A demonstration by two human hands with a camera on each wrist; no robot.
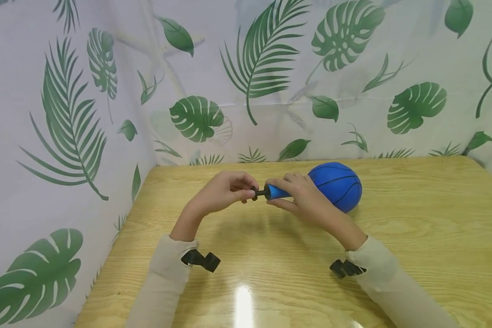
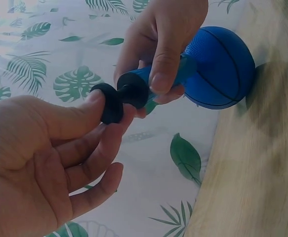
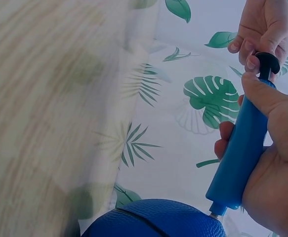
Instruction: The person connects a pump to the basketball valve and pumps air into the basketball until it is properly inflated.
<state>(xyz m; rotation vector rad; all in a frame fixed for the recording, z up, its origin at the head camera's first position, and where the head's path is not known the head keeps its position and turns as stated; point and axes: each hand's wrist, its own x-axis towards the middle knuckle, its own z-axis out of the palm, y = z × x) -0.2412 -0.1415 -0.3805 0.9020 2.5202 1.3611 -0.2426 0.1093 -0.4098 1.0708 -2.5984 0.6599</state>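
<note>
My right hand grips the blue barrel of a hand pump, its fingers wrapped round the tube. The pump's lower tip meets a blue ball with black seam lines, which sits on the table. In the right wrist view a short metal needle shows between pump and ball. Thumb and fingertips of my left hand pinch the black pump handle. A short stretch of black rod shows between handle and barrel. The pump lies nearly level in the head view, with the ball at its right end.
The ball and both hands are over a light wood-grain table. Behind and to the left stands a white cloth backdrop printed with green leaves. Each sleeved wrist wears a black strap mount.
</note>
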